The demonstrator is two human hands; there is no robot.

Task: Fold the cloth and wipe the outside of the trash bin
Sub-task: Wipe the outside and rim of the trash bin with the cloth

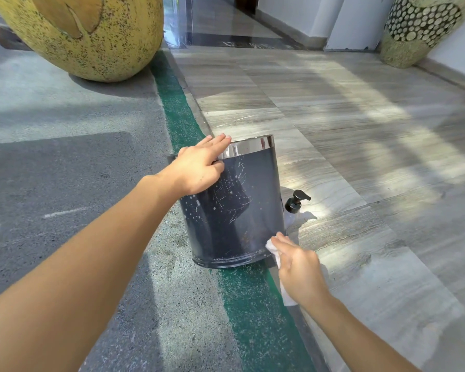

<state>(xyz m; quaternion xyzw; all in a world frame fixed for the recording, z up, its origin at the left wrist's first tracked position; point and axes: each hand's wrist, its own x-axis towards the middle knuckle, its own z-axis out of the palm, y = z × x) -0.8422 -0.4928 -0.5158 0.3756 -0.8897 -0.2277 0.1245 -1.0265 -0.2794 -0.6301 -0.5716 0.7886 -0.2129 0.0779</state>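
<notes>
1. On the far left I see a large yellow pot (86, 36) on the ground, well apart from the work and no part of the job.
2. The left hand (199, 170) lies on the upper left of the trash bin (234, 210). The fingers are straight across the shiny rim and the thumb is against the side. This grip is open and flat, and I judge it is only steadying the bin.
3. The trash bin stands on the ground across a green stripe (253, 304), leaning a little. White specks and thin streaks cover most of its dark front wall, so I judge that face is largely unwiped. The back is hidden from me.
4. The cloth (272, 246) is white and touches the bin's lower right wall, near the base. A tail of it hangs below the wrist. It looks gathered into a pad, so the folding step seems done, though I cannot tell how neatly.
5. The right hand (298, 269) has its grip closed around the cloth, fingers curled over it and pressing it to the bin. I read this as the wiping step under way, low on the right side. The middle, the left side, the rim band and the rear are left to do.
6. A black pump bottle (295, 202) stands just behind the bin's right edge, untouched.
</notes>
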